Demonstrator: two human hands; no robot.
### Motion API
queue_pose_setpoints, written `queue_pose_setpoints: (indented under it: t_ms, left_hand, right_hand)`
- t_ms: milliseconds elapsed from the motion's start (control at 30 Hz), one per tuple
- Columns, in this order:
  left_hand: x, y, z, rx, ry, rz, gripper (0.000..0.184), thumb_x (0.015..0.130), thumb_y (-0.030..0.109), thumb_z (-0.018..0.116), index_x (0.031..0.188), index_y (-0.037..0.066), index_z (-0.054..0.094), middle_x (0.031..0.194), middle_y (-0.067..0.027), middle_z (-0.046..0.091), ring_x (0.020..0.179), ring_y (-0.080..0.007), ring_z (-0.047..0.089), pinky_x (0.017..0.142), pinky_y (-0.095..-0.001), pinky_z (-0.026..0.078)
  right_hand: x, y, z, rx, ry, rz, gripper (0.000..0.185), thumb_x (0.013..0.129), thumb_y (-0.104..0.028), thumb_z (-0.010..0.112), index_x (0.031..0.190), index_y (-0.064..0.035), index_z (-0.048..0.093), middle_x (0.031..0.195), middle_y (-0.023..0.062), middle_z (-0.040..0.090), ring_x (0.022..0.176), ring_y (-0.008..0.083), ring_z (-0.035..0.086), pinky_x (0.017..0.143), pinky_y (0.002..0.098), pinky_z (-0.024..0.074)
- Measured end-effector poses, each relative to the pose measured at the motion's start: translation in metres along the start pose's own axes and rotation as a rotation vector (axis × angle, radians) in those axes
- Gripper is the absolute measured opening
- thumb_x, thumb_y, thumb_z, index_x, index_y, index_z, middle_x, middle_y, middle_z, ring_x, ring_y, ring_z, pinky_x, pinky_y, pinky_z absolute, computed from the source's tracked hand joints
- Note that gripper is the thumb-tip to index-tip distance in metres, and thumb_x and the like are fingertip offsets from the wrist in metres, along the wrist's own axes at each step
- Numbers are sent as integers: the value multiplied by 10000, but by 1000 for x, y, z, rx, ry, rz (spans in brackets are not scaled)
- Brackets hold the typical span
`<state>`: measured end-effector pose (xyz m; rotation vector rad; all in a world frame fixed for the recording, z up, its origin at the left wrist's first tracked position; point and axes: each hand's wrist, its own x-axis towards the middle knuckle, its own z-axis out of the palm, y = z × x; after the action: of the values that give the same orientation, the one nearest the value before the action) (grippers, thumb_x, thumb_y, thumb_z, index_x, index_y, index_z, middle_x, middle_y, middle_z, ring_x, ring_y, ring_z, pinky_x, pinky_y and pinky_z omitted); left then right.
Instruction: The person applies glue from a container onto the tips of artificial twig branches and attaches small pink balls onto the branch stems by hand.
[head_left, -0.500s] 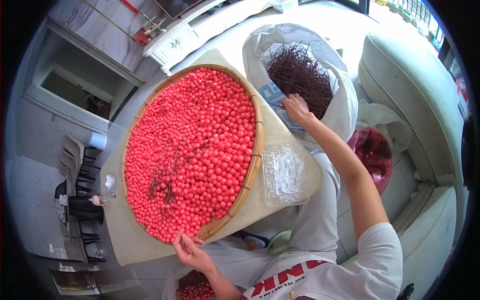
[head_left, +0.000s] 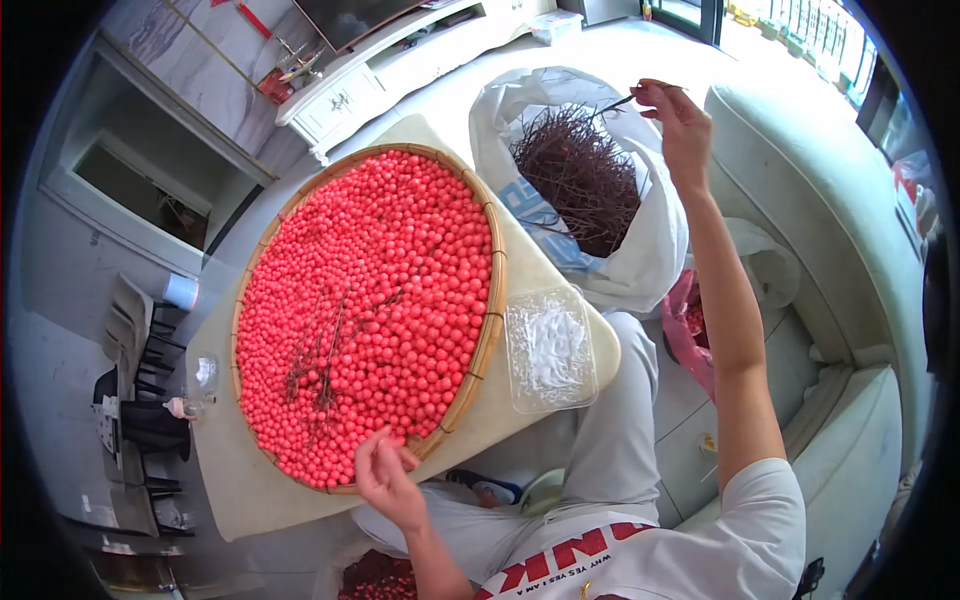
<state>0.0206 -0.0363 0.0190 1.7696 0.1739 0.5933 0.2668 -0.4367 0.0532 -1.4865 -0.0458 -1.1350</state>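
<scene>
A large round woven tray [head_left: 497,260] holds a thick layer of pinkish-red berries [head_left: 400,230], with several dark twigs [head_left: 330,350] lying on them. Over the tray's near edge, my left hand [head_left: 390,482] has its fingers curled together at the berries. What is between its fingertips, if anything, is hidden. My right hand [head_left: 680,135] is raised above the far right rim of a white sack [head_left: 650,250], its fingers closed on a thin dark stick-like thing [head_left: 622,102]. Whether that is a twig or a slim tool I cannot tell. Bare dark stems [head_left: 580,180] fill the sack.
A clear plastic box [head_left: 550,350] with white contents sits on the table [head_left: 235,500] beside the tray. Below are a pink bag [head_left: 685,340] and a container of dark red berries [head_left: 375,578] near my legs. A pale sofa [head_left: 840,230] curves along the right.
My right hand has risen from the stems at the sack's near side to above its far right rim, carrying the thin dark thing. My left hand has curled its fingers and moved slightly up over the berries.
</scene>
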Motion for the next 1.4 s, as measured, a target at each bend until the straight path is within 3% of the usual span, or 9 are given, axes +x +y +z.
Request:
queue_pose_setpoints:
  t_ms: [200,300,567,633,800,1000,1167,1300,1400]
  left_hand:
    - [22,56,58,-230,-526,-28,298,909,68,452,1182,-22,530,971,-121,607,590,-72,450,483,-170,356]
    - [24,50,71,-606,-1069,-447,324,902,105,512,1205,-11,523,1012,-101,608,632,-56,464,482,-158,349]
    - [-24,1,55,-660,-947,-677,286,866,78,572,1133,-21,550,890,-92,616,612,-69,501,475,-165,364]
    - [-30,-10,54,-736,-839,-677,266,851,59,588,1106,-13,562,847,-80,613,617,-79,518,483,-174,382]
    - [-53,-14,64,-788,-604,-655,215,831,23,599,1042,-8,577,783,-67,601,630,-103,531,494,-190,410]
    - [-53,-24,61,-713,-586,-622,167,827,17,601,991,3,577,844,-78,598,679,-117,560,558,-203,453]
    - [-66,-20,80,-417,-467,-136,182,808,-7,609,979,5,545,883,-69,578,702,-124,541,582,-216,458]
    - [-54,-30,86,31,-390,558,242,739,-64,641,963,5,582,921,-65,574,760,-148,544,640,-231,468]
    - [-41,-37,86,56,-447,704,263,709,-82,650,950,13,606,927,-62,577,769,-158,545,651,-236,469]
  right_hand:
    - [-57,-106,-13,761,-858,385,210,913,-109,505,1049,29,584,902,126,634,738,154,617,637,246,511]
    - [-124,-126,-1,823,-1066,529,224,923,-118,484,1058,25,593,932,124,633,703,144,599,622,228,500]
    - [-226,-158,-33,264,-730,612,261,919,-142,498,1084,32,601,897,100,655,628,109,538,571,195,467]
    - [-268,-165,-56,381,-804,969,227,891,-126,545,1038,30,618,830,76,655,577,90,510,529,180,433]
    - [-332,-181,-65,19,-748,735,97,827,-21,586,893,36,629,630,38,613,488,75,477,443,175,379]
    - [-343,-185,-70,10,-758,813,85,841,-29,571,817,32,626,557,29,577,460,76,472,428,176,372]
    - [-325,-184,-71,132,-636,1044,117,854,-30,555,769,23,615,529,28,553,419,75,447,413,180,361]
    - [-324,-180,-73,155,-628,994,151,869,-40,536,741,17,593,496,17,529,350,66,407,345,169,292]
    - [-323,-178,-75,55,-637,918,142,864,-37,542,740,12,592,488,6,515,369,62,411,363,173,298]
